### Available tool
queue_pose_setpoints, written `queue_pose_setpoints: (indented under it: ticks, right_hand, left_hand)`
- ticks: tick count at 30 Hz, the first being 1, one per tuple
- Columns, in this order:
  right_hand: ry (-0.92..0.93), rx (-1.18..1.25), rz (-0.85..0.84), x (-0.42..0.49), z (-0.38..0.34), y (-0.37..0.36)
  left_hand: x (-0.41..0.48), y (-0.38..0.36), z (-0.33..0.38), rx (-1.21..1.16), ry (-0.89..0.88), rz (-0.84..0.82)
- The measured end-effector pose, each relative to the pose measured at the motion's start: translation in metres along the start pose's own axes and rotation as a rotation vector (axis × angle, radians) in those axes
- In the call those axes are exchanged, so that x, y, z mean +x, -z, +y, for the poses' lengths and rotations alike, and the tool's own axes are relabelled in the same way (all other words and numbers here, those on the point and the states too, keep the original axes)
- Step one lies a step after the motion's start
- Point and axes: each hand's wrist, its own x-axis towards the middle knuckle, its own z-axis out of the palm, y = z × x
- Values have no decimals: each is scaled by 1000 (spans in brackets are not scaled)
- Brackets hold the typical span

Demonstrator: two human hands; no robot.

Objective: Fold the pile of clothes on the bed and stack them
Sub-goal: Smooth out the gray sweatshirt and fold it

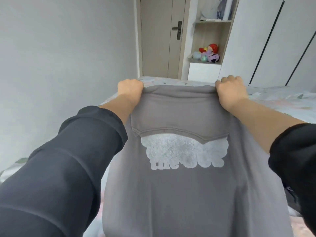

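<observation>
Holding grey sweatshirt (179, 194) up over bed (282, 100), we grip its top edge at both corners: left hand (130, 88) fisted round left corner, right hand (230, 88) fisted round right. Cloth hangs down toward us, white print (184, 151) facing camera. Door (159, 40), shelf (212, 21) with plush toys (209, 53) beyond bed.

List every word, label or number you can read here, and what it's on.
"the": white print on the grey hoodie, held up by the left hand and right hand.
Rest of that line: blurred, unreadable.
The larger print above: partly under the hood, unreadable.
On the shelf items: nothing legible.
</observation>
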Motion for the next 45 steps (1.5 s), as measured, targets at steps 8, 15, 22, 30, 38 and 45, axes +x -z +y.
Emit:
queue_pose_setpoints:
  ticks: [8, 15, 22, 30, 38, 45]
  right_hand:
    - [-45, 83, -17, 17, -22, -67]
    - [12, 116, 34, -50, -30, -80]
    - [100, 309, 106, -188, -48, -79]
    - [-32, 431, -171, -299, -85, -101]
    - [-221, 359, -200, -310, -93, -105]
    - [-416, 346, -120, -294, -89, -107]
  left_hand:
    - [30, -53, 11, -11, -9, 32]
    - [-43, -98, 9, -154, -134, 98]
    - [-175, -135, 19, -391, -413, 67]
    - [-254, -171, 46, -584, -178, -220]
    - [-264, -169, 43, -672, -141, -285]
    - [-279, -161, 56, -642, -258, 133]
